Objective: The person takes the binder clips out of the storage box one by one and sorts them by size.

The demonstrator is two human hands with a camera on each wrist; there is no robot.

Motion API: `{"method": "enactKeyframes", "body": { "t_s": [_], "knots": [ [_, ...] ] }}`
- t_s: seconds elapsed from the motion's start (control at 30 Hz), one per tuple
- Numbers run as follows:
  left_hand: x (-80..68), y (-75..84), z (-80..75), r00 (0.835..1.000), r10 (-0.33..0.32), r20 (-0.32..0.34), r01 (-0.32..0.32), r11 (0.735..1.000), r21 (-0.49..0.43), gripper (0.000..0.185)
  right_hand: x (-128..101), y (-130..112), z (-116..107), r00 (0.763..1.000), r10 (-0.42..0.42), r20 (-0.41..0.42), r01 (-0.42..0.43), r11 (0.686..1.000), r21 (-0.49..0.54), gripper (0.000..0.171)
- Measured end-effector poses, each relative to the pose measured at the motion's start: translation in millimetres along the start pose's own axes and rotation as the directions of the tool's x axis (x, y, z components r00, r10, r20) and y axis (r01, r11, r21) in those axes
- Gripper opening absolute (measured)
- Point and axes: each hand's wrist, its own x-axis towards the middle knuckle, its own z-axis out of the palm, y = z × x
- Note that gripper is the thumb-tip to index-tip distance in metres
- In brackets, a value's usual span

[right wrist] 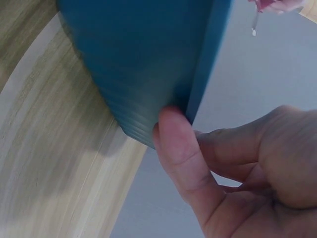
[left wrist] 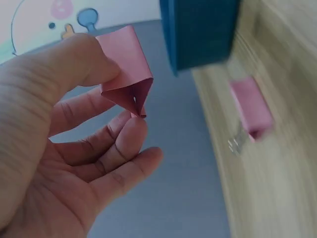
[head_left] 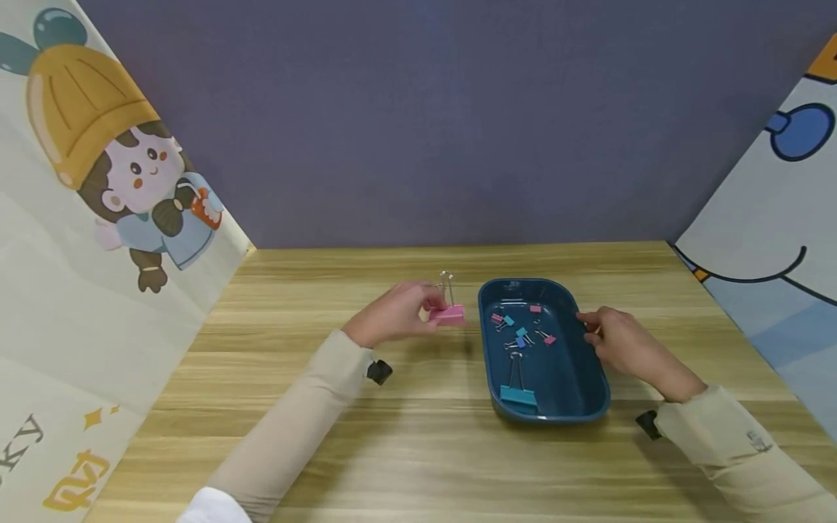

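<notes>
My left hand (head_left: 402, 312) pinches a large pink binder clip (left wrist: 126, 59) between thumb and fingers, left of a dark blue tray (head_left: 549, 420). A second pink binder clip (left wrist: 251, 106) lies on the table in the left wrist view, its handle partly visible; in the head view the two pink clips are hard to tell apart. My right hand (head_left: 624, 345) grips the tray's right rim, its thumb (right wrist: 178, 139) against the outer wall. Inside the tray lie a large teal binder clip (head_left: 518, 396) and several small pink, teal and blue clips (head_left: 521, 340).
The tray stands on a wood-grain table (head_left: 418, 465). A dark blue-grey wall panel (head_left: 418, 123) rises behind, with cartoon-printed panels at the left (head_left: 131, 167) and right (head_left: 771, 189).
</notes>
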Motion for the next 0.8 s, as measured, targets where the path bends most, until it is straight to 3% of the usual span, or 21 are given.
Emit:
{"method": "enactKeyframes", "body": {
  "t_s": [0.2, 0.4, 0.63, 0.8],
  "knots": [
    [-18.7, -32.1, 1.2, 0.999, -0.047, -0.023, 0.047, 0.999, -0.004, 0.024, -1, 2, 0, 1.0, -0.002, -0.007, 0.002, 1.0, 0.005, 0.039],
    [-29.5, -61.4, 1.4, 0.994, -0.112, -0.005, 0.112, 0.993, -0.032, 0.023, -1, 4, 0, 1.0, -0.009, -0.019, 0.009, 1.0, -0.004, 0.039],
    [-27.0, -86.9, 7.1, 0.985, -0.169, 0.038, 0.171, 0.984, -0.043, 0.023, 0, 3, 0, 1.0, -0.015, -0.019, 0.014, 1.0, -0.017, 0.039],
    [-19.4, -95.7, 16.5, 0.977, -0.201, 0.069, 0.206, 0.976, -0.072, 0.027, 1, 2, 0, 1.0, -0.013, -0.016, 0.013, 1.0, -0.012, 0.039]
  ]
}}
